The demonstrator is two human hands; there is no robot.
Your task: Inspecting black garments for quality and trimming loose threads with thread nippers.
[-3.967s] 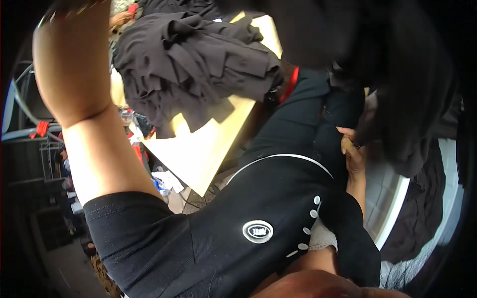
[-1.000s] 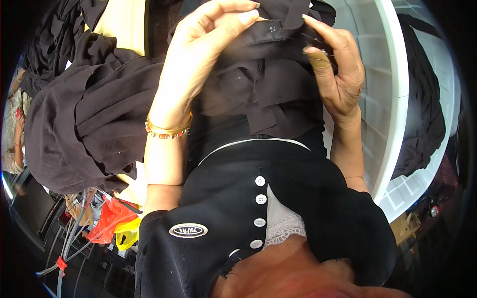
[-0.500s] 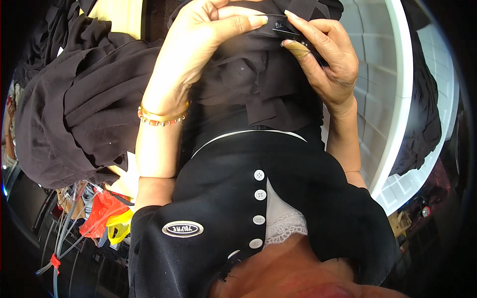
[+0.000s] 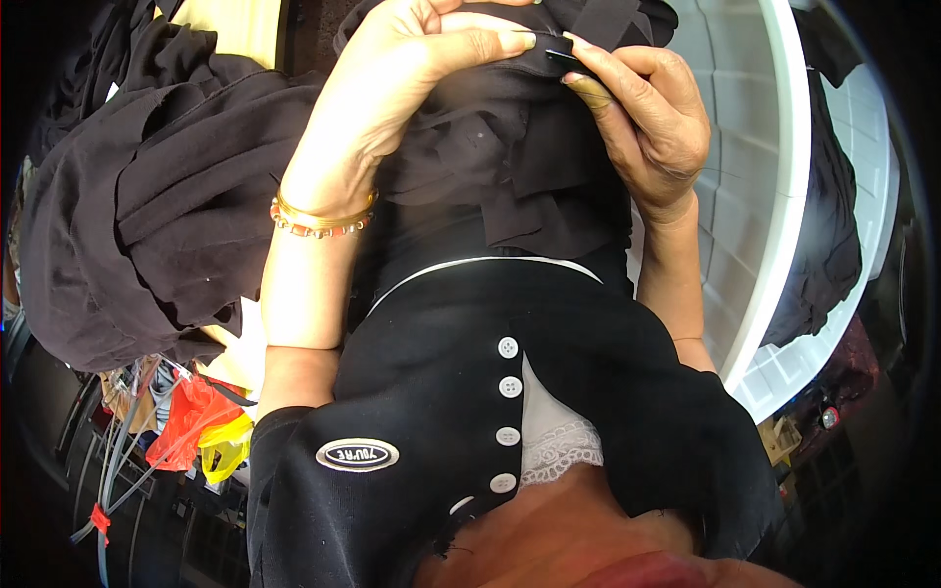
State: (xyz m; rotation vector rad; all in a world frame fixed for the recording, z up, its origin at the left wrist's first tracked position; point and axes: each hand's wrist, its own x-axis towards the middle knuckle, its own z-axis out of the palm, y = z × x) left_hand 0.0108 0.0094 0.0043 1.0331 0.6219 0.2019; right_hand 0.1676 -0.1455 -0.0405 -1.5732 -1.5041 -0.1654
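Observation:
At the upper middle, my left hand is closed in a pinch on the edge of a black garment lying over my lap. Thumb and fingers press the cloth between them. My right hand, just to the right, is closed around small dark thread snips. Only their narrow tip shows past the fingertips, pointing left at the cloth edge and close to it. The rest of the snips is hidden in the palm. A dark strip of fabric lies beyond the right fingertips.
More black cloth is heaped at left. A white plastic bin curves along my right side, with another white bin behind it holding dark cloth. Red and yellow plastic bags hang at lower left.
The snips have turned so that their blades, seen apart before, now show as one narrow tip. My right fingers have drawn closer together. My left hand still pinches the cloth.

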